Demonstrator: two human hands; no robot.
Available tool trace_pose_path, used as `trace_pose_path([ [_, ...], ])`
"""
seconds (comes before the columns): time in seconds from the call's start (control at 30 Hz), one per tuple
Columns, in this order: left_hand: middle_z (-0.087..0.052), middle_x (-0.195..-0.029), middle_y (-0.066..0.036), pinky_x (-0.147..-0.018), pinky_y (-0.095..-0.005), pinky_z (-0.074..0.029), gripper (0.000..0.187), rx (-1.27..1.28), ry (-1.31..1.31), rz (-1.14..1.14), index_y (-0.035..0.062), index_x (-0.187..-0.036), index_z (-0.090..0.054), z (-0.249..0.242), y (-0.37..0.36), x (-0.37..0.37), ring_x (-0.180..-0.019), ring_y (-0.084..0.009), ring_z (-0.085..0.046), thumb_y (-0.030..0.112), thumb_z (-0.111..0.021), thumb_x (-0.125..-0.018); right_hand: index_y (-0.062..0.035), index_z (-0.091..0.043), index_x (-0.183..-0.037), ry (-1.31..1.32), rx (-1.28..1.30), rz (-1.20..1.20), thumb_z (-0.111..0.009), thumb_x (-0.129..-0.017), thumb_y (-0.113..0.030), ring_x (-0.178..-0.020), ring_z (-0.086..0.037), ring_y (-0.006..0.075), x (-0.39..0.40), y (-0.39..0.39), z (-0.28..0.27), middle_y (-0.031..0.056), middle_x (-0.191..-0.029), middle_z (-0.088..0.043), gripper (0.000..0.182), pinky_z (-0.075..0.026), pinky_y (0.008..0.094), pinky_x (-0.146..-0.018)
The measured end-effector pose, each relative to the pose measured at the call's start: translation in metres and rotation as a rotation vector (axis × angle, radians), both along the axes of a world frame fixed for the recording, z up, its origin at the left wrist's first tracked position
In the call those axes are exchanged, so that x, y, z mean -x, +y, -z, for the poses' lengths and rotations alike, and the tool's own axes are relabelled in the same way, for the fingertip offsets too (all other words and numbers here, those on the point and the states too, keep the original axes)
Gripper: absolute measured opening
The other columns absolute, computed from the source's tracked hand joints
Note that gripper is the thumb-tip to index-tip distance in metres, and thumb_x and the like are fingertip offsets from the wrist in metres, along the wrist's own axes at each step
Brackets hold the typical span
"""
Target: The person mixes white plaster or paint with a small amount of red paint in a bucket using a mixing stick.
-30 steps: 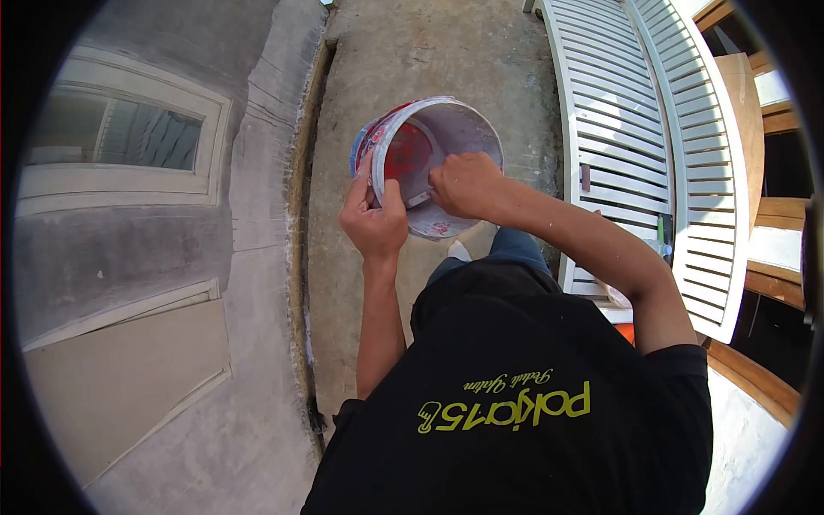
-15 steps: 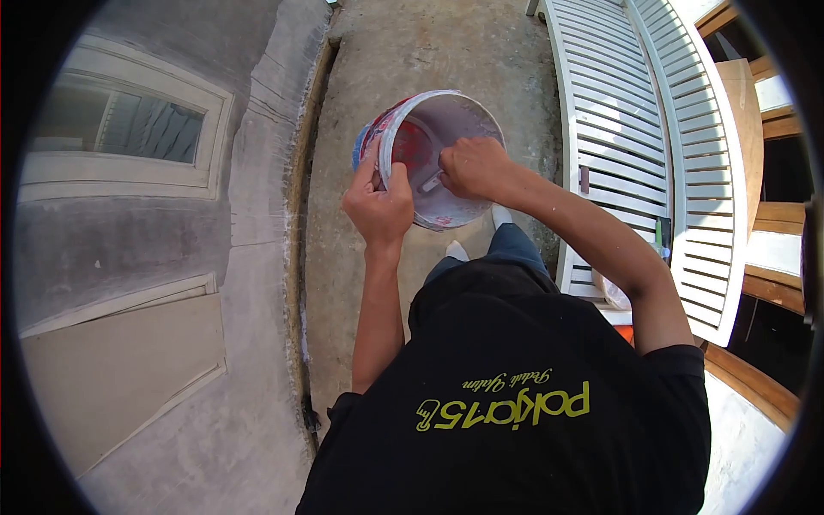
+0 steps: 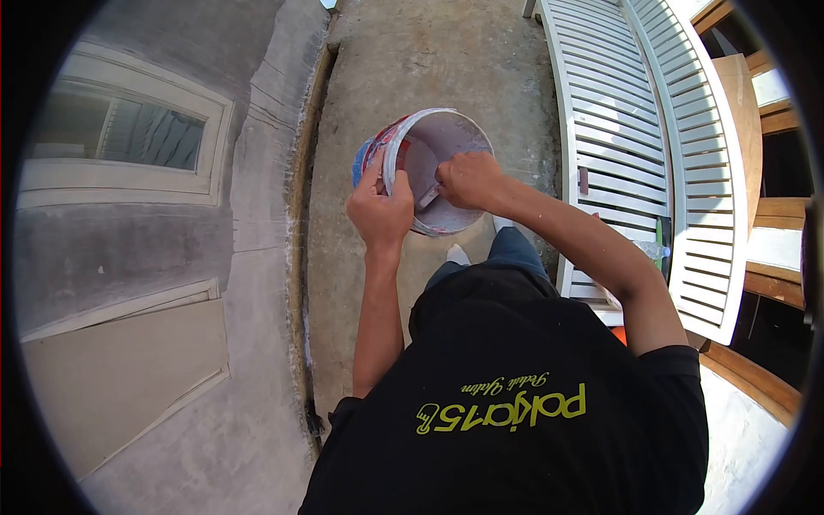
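Bucket [image 3: 433, 163] tilted nearer; left hand [image 3: 379, 210] pinching rim, right hand [image 3: 468, 180] clenching scraper [image 3: 428, 196]; concrete floor [image 3: 412, 60].

The plastic bucket [image 3: 429, 172] showed a smooth, matt white inside streaked with dried paint. The concrete floor [image 3: 412, 60] looked rough and dusty. White-painted slatted shutters [image 3: 618, 129] had a satin finish, beside bare wood framing [image 3: 772, 215].

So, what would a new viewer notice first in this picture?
First the tilted white bucket at the centre, above the concrete floor. The left hand grips its rim, and the right hand works a small tool against the inner wall. Next, the white slatted shutters leaning on the right.
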State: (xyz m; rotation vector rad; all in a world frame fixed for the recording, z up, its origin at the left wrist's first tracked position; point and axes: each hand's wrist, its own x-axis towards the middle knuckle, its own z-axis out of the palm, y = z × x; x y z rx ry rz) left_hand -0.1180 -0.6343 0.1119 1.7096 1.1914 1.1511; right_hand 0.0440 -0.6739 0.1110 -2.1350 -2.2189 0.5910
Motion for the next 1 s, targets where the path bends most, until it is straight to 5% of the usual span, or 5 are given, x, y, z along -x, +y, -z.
trace_pose_path([
  [0.43,-0.073,-0.081,-0.011,-0.062,-0.0242,-0.052,0.039,-0.072,-0.008,0.033,-0.0034,-0.118,-0.068,0.004,0.009,-0.005,-0.07,-0.0091,-0.068,0.002,-0.06,-0.08,-0.0071,-0.073,-0.082,-0.062,-0.121,-0.051,-0.065,-0.076,-0.013,-0.079,-0.071,0.0336,-0.016,0.001,0.028,0.0157,-0.084,-0.072,0.012,-0.057,0.044,-0.065],
  [0.53,-0.074,-0.096,-0.018,-0.076,-0.0305,-0.055,0.037,0.062,0.062,0.031,-0.0023,-0.116,-0.069,-0.003,0.005,-0.003,-0.085,-0.0211,-0.074,0.006,-0.062,-0.08,-0.0066,-0.072,-0.081,-0.031,-0.093,-0.034,-0.065,-0.076,-0.015,-0.08,-0.072,0.0334,-0.017,0.001,0.021,0.0158,-0.085,-0.072,0.012,-0.057,0.0438,-0.065],
  [0.73,-0.074,-0.096,-0.017,-0.075,-0.0304,-0.055,0.037,0.069,0.092,0.06,0.0001,-0.116,-0.07,-0.005,0.002,-0.005,-0.084,-0.0206,-0.074,0.007,-0.061,-0.08,-0.0074,-0.072,-0.084,-0.085,-0.274,-0.057,-0.064,-0.078,-0.012,-0.082,-0.072,0.0328,-0.028,0.012,0.021,0.0145,-0.085,-0.071,0.011,-0.057,0.0433,-0.065],
  [0.83,-0.073,-0.079,-0.009,-0.062,-0.0247,-0.052,0.038,-0.024,0.1,0.065,-0.0022,-0.118,-0.069,0.001,0.005,-0.009,-0.068,-0.0086,-0.067,0.003,-0.06,-0.081,-0.0075,-0.071,-0.088,-0.08,-0.257,-0.065,-0.063,-0.079,-0.011,-0.081,-0.072,0.0322,-0.02,0.005,0.035,0.0135,-0.085,-0.071,0.012,-0.057,0.043,-0.064],
  [1.0,-0.074,-0.09,-0.014,-0.07,-0.029,-0.054,0.038,0.038,0.106,0.086,0.0005,-0.116,-0.07,-0.004,0.003,-0.007,-0.077,-0.0175,-0.071,0.006,-0.061,-0.08,-0.0071,-0.07,-0.089,-0.067,-0.158,-0.086,-0.063,-0.079,-0.011,-0.079,-0.072,0.032,-0.025,0.0,0.028,0.0137,-0.084,-0.071,0.013,-0.057,0.0431,-0.063],
])
